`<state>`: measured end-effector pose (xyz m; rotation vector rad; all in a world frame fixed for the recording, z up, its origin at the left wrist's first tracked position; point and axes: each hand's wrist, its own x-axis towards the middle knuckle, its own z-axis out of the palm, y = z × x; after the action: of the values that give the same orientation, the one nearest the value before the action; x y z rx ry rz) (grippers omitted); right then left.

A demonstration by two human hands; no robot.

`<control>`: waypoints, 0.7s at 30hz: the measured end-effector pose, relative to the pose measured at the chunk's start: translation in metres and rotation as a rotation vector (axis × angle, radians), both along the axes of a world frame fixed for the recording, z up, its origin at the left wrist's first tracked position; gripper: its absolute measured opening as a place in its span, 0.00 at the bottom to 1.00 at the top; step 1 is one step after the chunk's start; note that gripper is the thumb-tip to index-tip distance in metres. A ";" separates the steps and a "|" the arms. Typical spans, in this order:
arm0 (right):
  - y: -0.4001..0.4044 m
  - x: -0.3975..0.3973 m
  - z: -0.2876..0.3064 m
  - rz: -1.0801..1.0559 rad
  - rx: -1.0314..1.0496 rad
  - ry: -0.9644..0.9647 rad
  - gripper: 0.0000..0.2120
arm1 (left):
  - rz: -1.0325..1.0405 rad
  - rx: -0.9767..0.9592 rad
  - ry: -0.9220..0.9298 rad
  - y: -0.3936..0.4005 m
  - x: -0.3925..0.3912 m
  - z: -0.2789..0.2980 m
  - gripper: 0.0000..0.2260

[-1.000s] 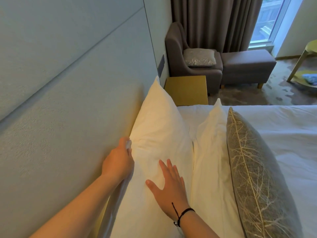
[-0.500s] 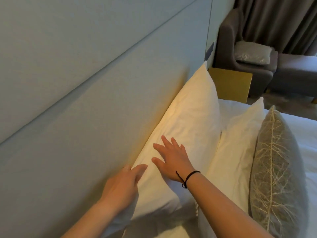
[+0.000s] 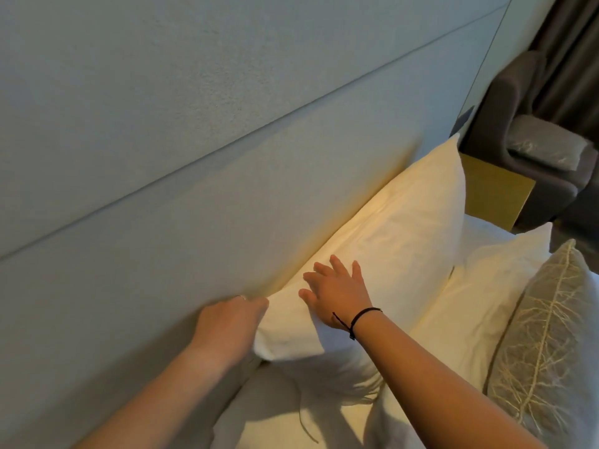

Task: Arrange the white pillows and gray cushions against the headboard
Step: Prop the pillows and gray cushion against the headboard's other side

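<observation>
Back pillow (image 3: 398,234): white, leaning on the headboard (image 3: 194,157); its long axis runs along the headboard, from the near corner by the hands to the far corner, which points up and away toward the nightstand (image 3: 496,192).
Left hand (image 3: 228,325): at the pillow's near end, between pillow and headboard; fingers curled around the near edge, gripping the fabric. Fingertips are hidden behind the pillow.
Right hand (image 3: 337,291): flat on the pillow's front face, just right of the left hand; fingers straight and slightly spread, pointing along the pillow's length toward its far corner, pressing the surface. A black band (image 3: 359,317) circles the wrist.
Second pillow (image 3: 476,306): white, to the right of the right hand, standing in front of the back pillow and touching it; same long axis, its far corner pointing up and away.
Gray cushion (image 3: 551,345): right of the right forearm, upright against the second pillow, pale branch pattern on its face; top corner points up.
Lower pillow (image 3: 291,400): white, below both wrists, under the back pillow's near corner; its axis cannot be told.
Armchair (image 3: 525,131): dark, well beyond the hands past the nightstand, with a pale cushion on its seat.
Curtain (image 3: 573,53): dark, behind the armchair.
</observation>
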<state>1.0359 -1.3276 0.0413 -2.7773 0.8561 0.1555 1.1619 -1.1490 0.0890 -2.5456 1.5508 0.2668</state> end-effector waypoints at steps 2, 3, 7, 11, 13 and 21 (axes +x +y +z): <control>0.002 -0.002 -0.001 -0.007 -0.021 -0.009 0.23 | 0.016 0.075 -0.023 0.003 0.001 0.000 0.12; 0.002 -0.004 -0.001 -0.017 -0.022 -0.014 0.23 | 0.029 0.117 -0.035 0.005 0.002 0.000 0.12; 0.002 -0.013 -0.003 -0.033 -0.010 -0.030 0.24 | 0.095 0.240 -0.027 0.016 0.004 -0.001 0.11; -0.002 -0.020 -0.005 -0.022 0.015 -0.028 0.24 | 0.111 0.232 -0.072 0.033 0.004 0.001 0.11; -0.004 -0.021 -0.006 -0.024 0.009 -0.033 0.24 | 0.132 0.204 -0.115 0.041 0.002 0.003 0.09; -0.005 -0.034 -0.011 -0.215 0.091 -0.238 0.30 | 0.090 -0.080 -0.014 0.012 -0.007 0.014 0.12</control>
<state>1.0022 -1.3327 0.0302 -2.5327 1.0458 -0.1651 1.1549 -1.1365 0.1031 -2.6768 1.4726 0.2012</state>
